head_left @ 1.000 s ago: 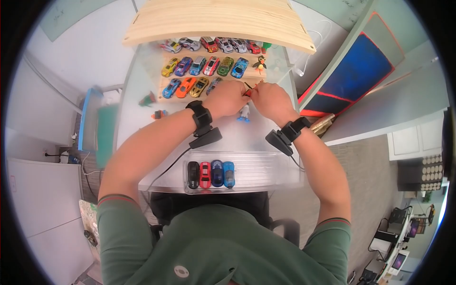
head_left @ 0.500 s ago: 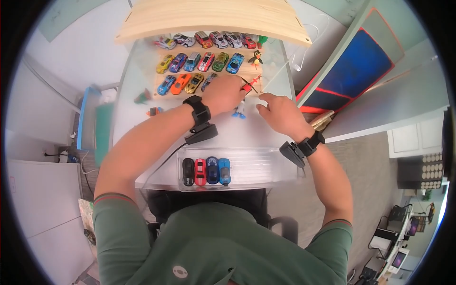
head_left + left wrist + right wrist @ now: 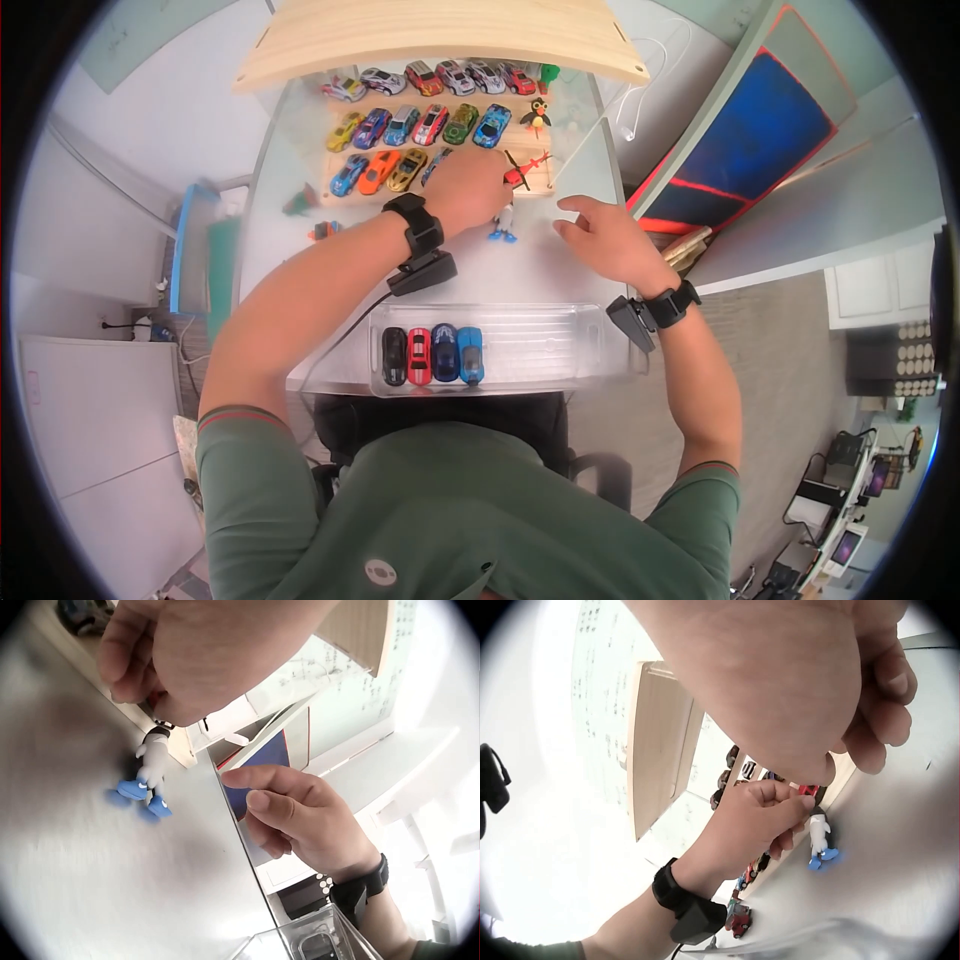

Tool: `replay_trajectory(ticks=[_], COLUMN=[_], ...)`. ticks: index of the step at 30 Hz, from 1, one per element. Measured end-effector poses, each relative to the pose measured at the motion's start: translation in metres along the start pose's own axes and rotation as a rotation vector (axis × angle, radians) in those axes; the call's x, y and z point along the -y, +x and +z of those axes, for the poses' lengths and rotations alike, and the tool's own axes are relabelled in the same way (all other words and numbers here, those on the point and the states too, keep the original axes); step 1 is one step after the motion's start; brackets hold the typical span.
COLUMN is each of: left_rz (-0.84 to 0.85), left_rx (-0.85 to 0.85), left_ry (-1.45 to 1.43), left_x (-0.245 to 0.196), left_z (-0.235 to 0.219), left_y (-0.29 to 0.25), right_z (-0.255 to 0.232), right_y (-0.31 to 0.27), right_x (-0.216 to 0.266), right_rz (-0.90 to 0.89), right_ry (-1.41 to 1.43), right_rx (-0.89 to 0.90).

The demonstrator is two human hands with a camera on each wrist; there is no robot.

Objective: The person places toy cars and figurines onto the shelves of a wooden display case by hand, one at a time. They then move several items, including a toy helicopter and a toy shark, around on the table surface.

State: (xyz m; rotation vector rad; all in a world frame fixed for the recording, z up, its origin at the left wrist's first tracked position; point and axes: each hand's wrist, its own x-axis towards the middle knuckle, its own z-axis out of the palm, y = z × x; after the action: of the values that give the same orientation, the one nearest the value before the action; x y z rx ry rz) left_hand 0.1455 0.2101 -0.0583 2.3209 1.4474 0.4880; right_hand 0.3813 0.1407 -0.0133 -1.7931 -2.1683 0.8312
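My left hand [image 3: 468, 187] is at the front step of the wooden display rack [image 3: 548, 192], pinching a red toy helicopter [image 3: 518, 172] with dark rotor blades. Its fingertips cover part of the helicopter in the left wrist view. Just below that hand on the white table is a small toy figure [image 3: 154, 761] with a white body and blue feet [image 3: 133, 788]. My right hand [image 3: 612, 240] hovers to the right over the table, holding nothing, its index finger and thumb apart. Rows of toy cars [image 3: 378, 172] stand on the rack left of the helicopter.
A clear plastic tray [image 3: 540, 345] near the table's front edge holds several toy cars [image 3: 445, 353]. A penguin toy [image 3: 536, 117] stands on the rack's middle step. Small toys [image 3: 300, 200] sit at the table's left. A wooden board [image 3: 440, 40] overhangs the rack.
My right hand has let go of the helicopter and drawn back to the right and toward me. My left hand stays at the helicopter on the rack's front step.
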Motion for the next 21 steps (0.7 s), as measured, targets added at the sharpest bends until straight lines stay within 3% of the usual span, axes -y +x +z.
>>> replay_trajectory(ticks=[16,21], left_rz=[-0.041,-0.017], left_rx=[0.053,0.057], left_ry=[0.009,0.018], left_x=[-0.006,-0.001], left_z=[-0.018,-0.015], left_y=[-0.004,-0.003], right_z=[0.012,0.018], right_y=[-0.048,-0.056], right_x=[-0.066,-0.073], right_rz=[0.11,0.152], right_ry=[0.266,0.472], right_rx=[-0.05,-0.087])
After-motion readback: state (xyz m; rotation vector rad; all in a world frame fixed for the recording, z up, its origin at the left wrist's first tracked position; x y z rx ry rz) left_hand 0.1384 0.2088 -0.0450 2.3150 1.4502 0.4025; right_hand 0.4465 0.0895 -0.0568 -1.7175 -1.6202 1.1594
